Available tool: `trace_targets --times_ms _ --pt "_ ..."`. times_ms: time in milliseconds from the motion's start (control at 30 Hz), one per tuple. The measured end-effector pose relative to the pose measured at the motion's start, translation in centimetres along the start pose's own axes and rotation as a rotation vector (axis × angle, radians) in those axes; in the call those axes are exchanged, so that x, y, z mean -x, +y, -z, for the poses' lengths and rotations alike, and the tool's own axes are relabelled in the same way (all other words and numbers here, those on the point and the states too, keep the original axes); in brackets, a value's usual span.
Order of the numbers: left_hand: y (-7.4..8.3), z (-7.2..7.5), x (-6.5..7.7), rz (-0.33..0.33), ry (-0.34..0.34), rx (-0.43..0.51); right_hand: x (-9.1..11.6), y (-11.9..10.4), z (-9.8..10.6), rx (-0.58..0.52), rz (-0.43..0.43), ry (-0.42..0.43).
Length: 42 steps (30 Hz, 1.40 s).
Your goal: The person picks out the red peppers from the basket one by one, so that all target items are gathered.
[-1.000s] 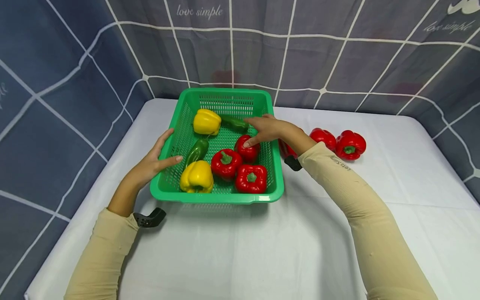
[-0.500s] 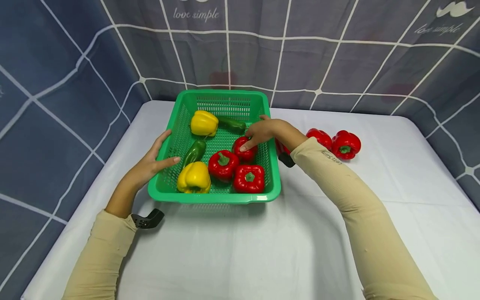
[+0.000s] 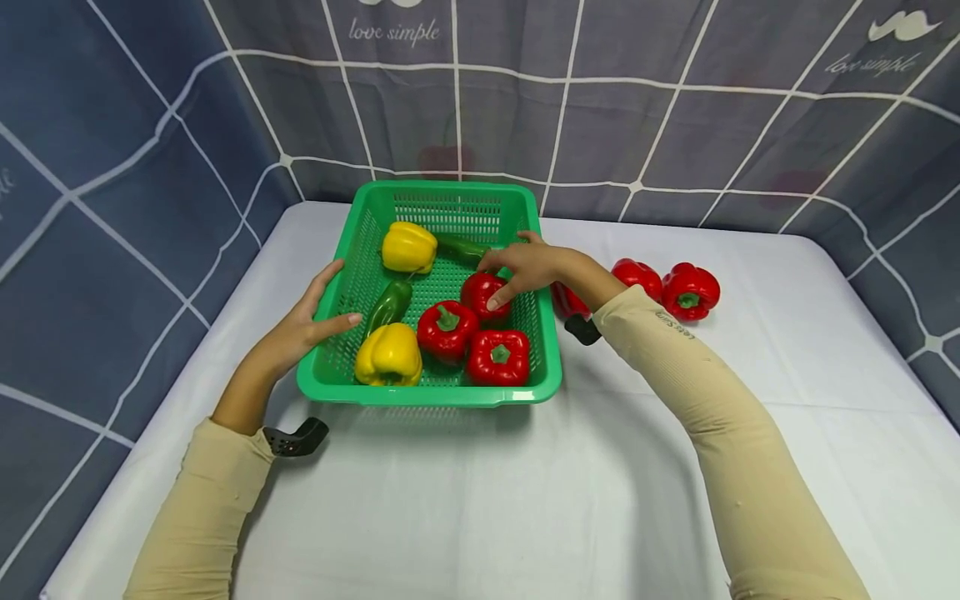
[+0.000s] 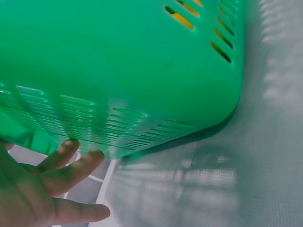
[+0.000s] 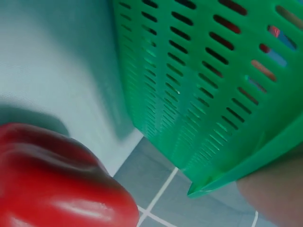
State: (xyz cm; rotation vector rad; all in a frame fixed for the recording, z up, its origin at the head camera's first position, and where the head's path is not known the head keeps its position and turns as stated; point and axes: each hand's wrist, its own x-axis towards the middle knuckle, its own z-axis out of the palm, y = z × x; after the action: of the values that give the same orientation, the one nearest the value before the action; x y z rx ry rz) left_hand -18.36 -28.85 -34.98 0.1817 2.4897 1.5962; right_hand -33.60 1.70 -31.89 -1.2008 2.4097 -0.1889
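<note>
A green plastic basket (image 3: 429, 395) stands on the white-covered table. My left hand (image 3: 296, 333) is at its left wall, the thumb over the rim and the fingers outside, spread and nearly straight in the left wrist view. My right hand (image 3: 528, 268) reaches over the right rim and grips a red bell pepper (image 3: 476, 292), thumb on its near side and fingertips behind. Two more red bell peppers, a middle one (image 3: 447, 332) and a near right one (image 3: 498, 358), lie close by. Yellow bell peppers (image 3: 408, 247) and green peppers (image 3: 390, 306) fill the left and back.
Right of the basket on the table lie further red bell peppers (image 3: 691, 292); one partly hidden by the right wrist appears large as a red pepper (image 5: 57, 179) in the right wrist view. A grey checked curtain (image 3: 510, 125) hangs behind and at the sides.
My right hand's fingers have moved from the right of the red bell pepper to over its top and far side. The left hand stays at the basket's wall.
</note>
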Motion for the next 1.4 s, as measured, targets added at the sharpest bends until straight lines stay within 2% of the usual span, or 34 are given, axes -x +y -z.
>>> trace_targets --times_ms 67,167,400,533,1033,1267,1400 --pt "0.0 0.0 0.0 0.001 0.002 0.001 0.0 0.1 -0.1 -0.022 0.017 0.018" --pt "0.0 0.0 0.0 0.001 0.007 -0.002 0.0 -0.1 -0.2 -0.017 -0.002 0.010" --pt "0.2 0.0 0.0 0.002 0.010 -0.005 -0.1 -1.2 -0.5 0.229 -0.128 -0.056" --pt "0.3 0.1 -0.2 -0.006 0.008 -0.011 0.0 -1.2 -0.6 0.246 -0.132 -0.020" --pt "0.0 -0.1 -0.3 -0.011 0.019 -0.011 0.0 -0.1 -1.6 0.099 -0.007 0.189" --pt "0.0 -0.2 -0.2 -0.004 0.023 -0.009 0.1 0.4 -2.2 -0.063 0.064 0.335" --pt "0.0 -0.2 -0.1 -0.005 0.021 -0.005 0.3 0.4 -2.3 -0.172 0.064 0.390"
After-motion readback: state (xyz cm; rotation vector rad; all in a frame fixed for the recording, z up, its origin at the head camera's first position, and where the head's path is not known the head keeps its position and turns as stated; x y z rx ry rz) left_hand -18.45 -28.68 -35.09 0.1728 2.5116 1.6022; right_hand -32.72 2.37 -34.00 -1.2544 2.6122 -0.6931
